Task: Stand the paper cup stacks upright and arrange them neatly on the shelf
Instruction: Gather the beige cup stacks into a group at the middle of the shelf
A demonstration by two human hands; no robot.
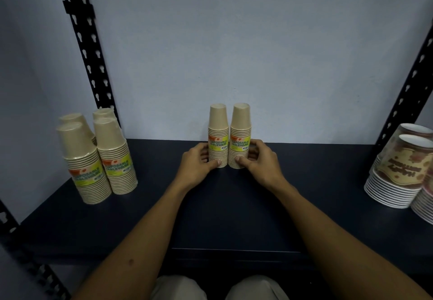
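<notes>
Paper cup stacks are the subject, but logging largest first: the dark blue-black metal shelf board is carrying everything, framed by black perforated steel uprights at left and right against a pale grey wall. At the right edge, wrapped stacks of white-rimmed patterned paper cups are sitting rim-down, partly cut off by the frame. At the left, a cluster of four tan paper cup stacks with yellow-green labels is standing upright, rims down, packed two by two near the upright; judged already arranged, labels facing forward. In the centre, near the back wall, two more are standing side by side and touching: the left tan labelled cup stack and the right tan labelled cup stack, both upright and inverted, labels facing forward. The left hand is gripping the lower part of the left stack from its outer side, thumb across the front near the base; the right hand is curling round the lower part of the right stack in mirror fashion, thumb on the front. Each stack is therefore sitting just inboard of its hand, the pair bracketed between the two palms. Low grips probably are serving to steady the bases while pressing the two together and squaring them. Judgement: alignment of this pair is nearly done; whether they are meant to join the left cluster cannot be told.
</notes>
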